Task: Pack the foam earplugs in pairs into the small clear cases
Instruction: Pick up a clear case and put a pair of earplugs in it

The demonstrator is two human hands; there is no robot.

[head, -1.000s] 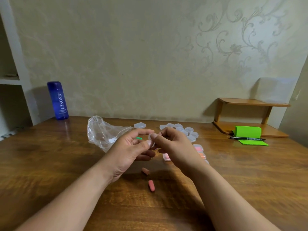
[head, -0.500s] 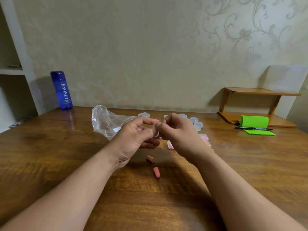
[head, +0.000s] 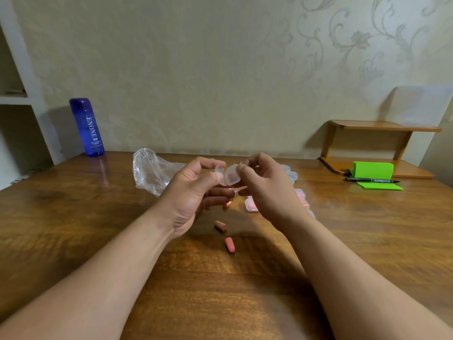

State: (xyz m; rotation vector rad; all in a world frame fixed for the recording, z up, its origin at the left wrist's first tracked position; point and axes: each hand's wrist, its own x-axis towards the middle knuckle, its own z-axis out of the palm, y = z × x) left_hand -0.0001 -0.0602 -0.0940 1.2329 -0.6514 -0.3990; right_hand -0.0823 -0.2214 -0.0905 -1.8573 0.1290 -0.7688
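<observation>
1. The brown wooden table (head: 73,229) carries everything.
2. A crumpled clear plastic bag (head: 152,171) lies just left of the hands, on the far side.
3. The left hand (head: 193,192) pinches one half of a small clear plastic case (head: 229,174) between thumb and forefinger, above the table's middle.
4. The right hand (head: 267,190) pinches the other half likewise; the case is hinged open between them.
5. Closed clear cases with pink contents (head: 251,204) lie to the right, partly hidden by the right hand.
6. Two pink foam earplugs (head: 230,244) lie loose on the table, nearer than the hands and slightly apart.
</observation>
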